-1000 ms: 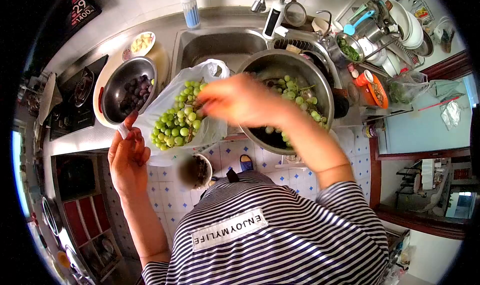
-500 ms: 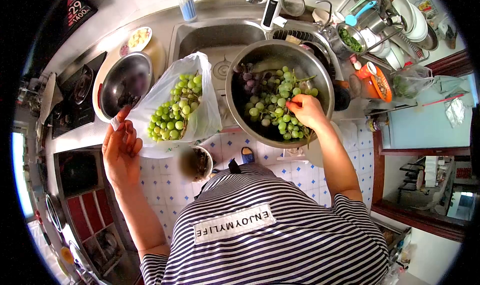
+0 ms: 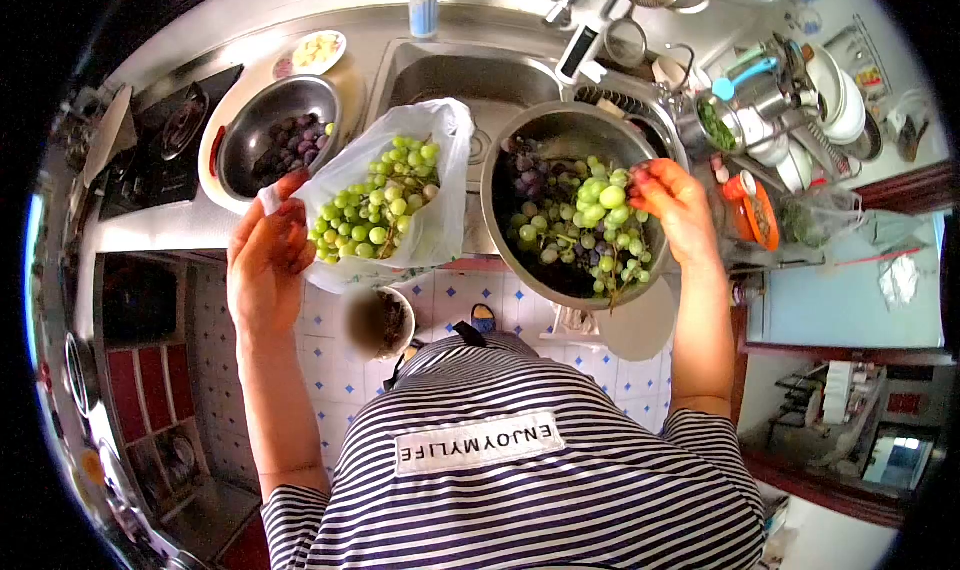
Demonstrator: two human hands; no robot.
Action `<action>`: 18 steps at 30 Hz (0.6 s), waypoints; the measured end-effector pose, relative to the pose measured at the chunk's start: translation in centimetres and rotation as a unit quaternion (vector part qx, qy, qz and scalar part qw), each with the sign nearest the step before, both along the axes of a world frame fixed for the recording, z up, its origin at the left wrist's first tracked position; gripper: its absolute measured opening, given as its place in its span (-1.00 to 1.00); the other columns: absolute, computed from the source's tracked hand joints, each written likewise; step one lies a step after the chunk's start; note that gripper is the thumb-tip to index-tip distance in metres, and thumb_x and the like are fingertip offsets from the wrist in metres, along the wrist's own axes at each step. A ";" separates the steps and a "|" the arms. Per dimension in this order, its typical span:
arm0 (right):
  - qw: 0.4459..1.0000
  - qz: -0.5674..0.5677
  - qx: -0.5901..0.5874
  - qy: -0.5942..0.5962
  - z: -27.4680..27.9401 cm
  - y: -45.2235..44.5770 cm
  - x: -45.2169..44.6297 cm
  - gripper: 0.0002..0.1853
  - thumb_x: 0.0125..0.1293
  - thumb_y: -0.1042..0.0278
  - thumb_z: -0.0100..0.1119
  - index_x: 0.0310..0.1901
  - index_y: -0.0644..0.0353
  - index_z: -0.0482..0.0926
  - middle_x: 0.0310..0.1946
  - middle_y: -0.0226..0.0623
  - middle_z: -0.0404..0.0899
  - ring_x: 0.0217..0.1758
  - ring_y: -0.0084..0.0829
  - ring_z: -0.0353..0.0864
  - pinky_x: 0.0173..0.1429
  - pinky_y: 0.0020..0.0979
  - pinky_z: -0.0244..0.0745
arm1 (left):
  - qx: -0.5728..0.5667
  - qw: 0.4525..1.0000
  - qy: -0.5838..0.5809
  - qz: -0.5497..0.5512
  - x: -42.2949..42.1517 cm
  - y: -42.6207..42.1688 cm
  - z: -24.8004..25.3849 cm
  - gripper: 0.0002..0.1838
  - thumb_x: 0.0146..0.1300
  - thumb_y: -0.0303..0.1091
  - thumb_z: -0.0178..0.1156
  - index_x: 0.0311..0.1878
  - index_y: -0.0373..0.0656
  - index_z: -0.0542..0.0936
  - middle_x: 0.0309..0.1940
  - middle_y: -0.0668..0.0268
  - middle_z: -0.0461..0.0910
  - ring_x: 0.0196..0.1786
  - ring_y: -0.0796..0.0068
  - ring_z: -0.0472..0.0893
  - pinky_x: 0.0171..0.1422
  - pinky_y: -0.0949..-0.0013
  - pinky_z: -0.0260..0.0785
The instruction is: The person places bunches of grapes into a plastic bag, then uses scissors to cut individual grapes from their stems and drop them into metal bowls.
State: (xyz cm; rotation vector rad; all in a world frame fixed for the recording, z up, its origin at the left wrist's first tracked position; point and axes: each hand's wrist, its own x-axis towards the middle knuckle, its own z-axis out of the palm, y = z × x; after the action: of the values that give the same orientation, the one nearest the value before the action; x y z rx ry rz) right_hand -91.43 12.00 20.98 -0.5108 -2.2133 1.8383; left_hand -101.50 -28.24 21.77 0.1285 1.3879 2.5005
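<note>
A bunch of green grapes (image 3: 603, 195) hangs from the pinched fingers of my right hand (image 3: 678, 210), over the right side of a large steel basin (image 3: 498, 255). More green grapes (image 3: 540, 232) and dark purple grapes (image 3: 528, 170) lie inside that basin. My left hand (image 3: 268, 255) is curled at the left edge of a white plastic bag (image 3: 448, 145) and grips it; a white wrap shows on one finger. Green bunches (image 3: 375, 210) fill the bag's opening. Just beyond my left hand, a dark bowl (image 3: 240, 135) contains purple grapes (image 3: 295, 142).
Behind the bag is the steel sink (image 3: 400, 65), with a faucet (image 3: 590, 0) and a blue-white bottle (image 3: 424, 5). A plate of pale pieces (image 3: 318, 50) sits at the back left. Dishes (image 3: 835, 90) crowd the right. A bin (image 3: 400, 320) stands on the floor.
My right hand has raised a bunch of green grapes from the pile, moving up and right. My left hand stays at the bag's edge. The view has shifted, and the dark bowl's purple grapes show more clearly.
</note>
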 end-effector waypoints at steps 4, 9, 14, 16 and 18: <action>0.996 0.063 -0.034 0.053 3.5 -1.1 -2.2 -0.89 0.30 0.39 0.08 -0.19 0.18 0.50 -0.28 -0.45 0.54 -0.23 -0.59 0.52 -0.14 -0.52 0.49 | -0.015 0.999 -0.010 0.028 0.3 0.5 0.5 -0.66 0.25 -0.47 -0.03 0.07 -0.40 0.42 -0.42 0.43 0.36 -0.54 0.77 0.21 -0.50 0.66 0.03; 0.973 0.184 -0.103 0.095 6.7 -6.8 -5.7 -0.86 0.35 0.40 -0.03 -0.13 0.20 0.49 -0.19 -0.40 0.55 -0.14 -0.53 0.52 -0.06 -0.46 0.45 | 0.012 1.000 -0.024 0.013 0.1 0.2 0.2 -0.69 0.22 -0.51 -0.04 0.03 -0.37 0.45 -0.50 0.46 0.32 -0.56 0.78 0.21 -0.51 0.66 0.04; 0.946 0.281 -0.103 0.127 6.0 -14.1 -10.0 -0.85 0.32 0.41 0.02 -0.14 0.25 0.50 -0.22 -0.38 0.55 -0.16 -0.54 0.53 -0.03 -0.47 0.46 | 0.017 0.999 -0.039 0.030 0.2 0.2 0.5 -0.71 0.24 -0.49 -0.05 0.00 -0.33 0.49 -0.50 0.47 0.36 -0.57 0.80 0.23 -0.52 0.67 0.06; 0.939 0.310 -0.029 0.145 4.2 -16.8 -11.9 -0.85 0.29 0.44 0.06 -0.17 0.31 0.50 -0.30 -0.36 0.57 -0.24 -0.55 0.54 -0.14 -0.50 0.48 | 0.025 0.999 -0.036 0.023 0.2 0.0 0.5 -0.71 0.24 -0.48 -0.04 0.00 -0.33 0.49 -0.51 0.48 0.36 -0.57 0.80 0.24 -0.52 0.66 0.07; 0.924 0.281 0.198 0.168 2.0 -19.2 -13.2 -0.81 0.17 0.41 0.17 -0.22 0.30 0.49 -0.39 -0.11 0.56 -0.31 -0.40 0.56 -0.26 -0.40 0.44 | 0.006 0.999 -0.033 0.026 0.2 0.0 0.6 -0.70 0.24 -0.49 -0.04 0.02 -0.33 0.48 -0.52 0.48 0.36 -0.57 0.78 0.24 -0.52 0.64 0.08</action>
State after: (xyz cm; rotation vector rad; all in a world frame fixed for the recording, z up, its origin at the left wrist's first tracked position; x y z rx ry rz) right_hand -104.65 -7.18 23.00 0.5294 -2.5324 1.4557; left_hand -101.25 -28.25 22.39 0.0123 1.3676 2.5302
